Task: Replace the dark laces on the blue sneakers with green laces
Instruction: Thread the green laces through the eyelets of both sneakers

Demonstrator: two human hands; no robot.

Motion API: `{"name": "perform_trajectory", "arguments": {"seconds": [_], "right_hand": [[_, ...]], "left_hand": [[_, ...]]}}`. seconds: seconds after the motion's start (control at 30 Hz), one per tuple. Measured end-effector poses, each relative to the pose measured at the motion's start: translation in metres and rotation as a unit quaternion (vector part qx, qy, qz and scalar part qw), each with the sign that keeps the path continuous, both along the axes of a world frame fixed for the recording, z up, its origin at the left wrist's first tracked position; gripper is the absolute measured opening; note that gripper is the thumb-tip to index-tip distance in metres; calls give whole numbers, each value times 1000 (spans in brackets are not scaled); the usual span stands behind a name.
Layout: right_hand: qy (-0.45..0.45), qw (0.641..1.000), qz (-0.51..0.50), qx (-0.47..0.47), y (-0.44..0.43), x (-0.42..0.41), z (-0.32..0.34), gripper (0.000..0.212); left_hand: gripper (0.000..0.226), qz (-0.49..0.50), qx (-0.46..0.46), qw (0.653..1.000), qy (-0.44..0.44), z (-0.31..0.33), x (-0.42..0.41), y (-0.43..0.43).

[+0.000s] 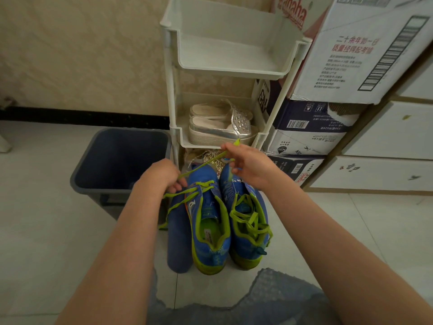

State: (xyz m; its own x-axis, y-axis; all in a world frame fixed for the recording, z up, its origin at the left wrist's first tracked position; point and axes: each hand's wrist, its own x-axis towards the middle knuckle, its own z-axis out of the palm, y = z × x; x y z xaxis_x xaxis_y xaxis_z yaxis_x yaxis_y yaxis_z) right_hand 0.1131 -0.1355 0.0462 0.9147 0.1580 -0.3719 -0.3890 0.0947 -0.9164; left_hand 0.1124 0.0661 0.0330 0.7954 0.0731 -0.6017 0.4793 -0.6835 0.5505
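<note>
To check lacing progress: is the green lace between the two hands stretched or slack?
Stretched: the green lace runs straight from the left hand up to the right hand, which pinches it.

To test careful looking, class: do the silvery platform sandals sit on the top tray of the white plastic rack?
No, the silvery platform sandals sit on a lower tray of the white plastic rack.

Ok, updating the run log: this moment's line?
left hand at half-laced sneaker | right hand pinches green lace taut | other sneaker green-laced
</note>
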Motion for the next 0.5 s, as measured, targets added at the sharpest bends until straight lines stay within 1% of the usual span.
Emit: {"name": "perform_trajectory", "arguments": {"seconds": [0.07, 0.13, 0.17, 0.2, 0.23, 0.27, 0.3, 0.33, 0.4, 0.43, 0.5], "right_hand": [[-27, 1000, 11, -1, -1, -2, -4, 13], [-47, 999, 12, -5, -1, -2, -3, 15], [-56, 998, 13, -9, -2, -2, -1, 16], [-68, 997, 23, -18, -2, -2, 0, 16], [-80, 995, 50, -34, -1, -2, 2, 16], [-91, 990, 93, -52, 1, -4, 2, 15], [-101, 981, 147, -70, 4, -6, 1, 14], [-109, 970, 201, -87, 9, -9, -1, 13], [-122, 946, 280, -105, 18, -14, -7, 13], [-127, 938, 304, -109, 22, -16, -10, 14], [-130, 928, 327, -120, 26, -18, -15, 17]], "left_hand": [[20, -24, 74, 997, 27, -1, 3, 5], [38, -54, 164, 984, 38, -4, 3, 6], [42, -50, 173, 983, 37, -4, 3, 5], [40, -39, 157, 987, 22, -5, 4, 4], [35, -24, 114, 993, 1, -3, 6, 0], [27, 0, 42, 999, -32, -4, 8, -4], [23, 24, -47, 997, -58, -1, 8, -10], [24, 47, -138, 988, -60, 5, 6, -17], [37, 70, -283, 957, -6, 13, 0, -28], [46, 66, -317, 946, 25, 13, -3, -31], [56, 54, -341, 936, 68, 9, -5, -33]]}}
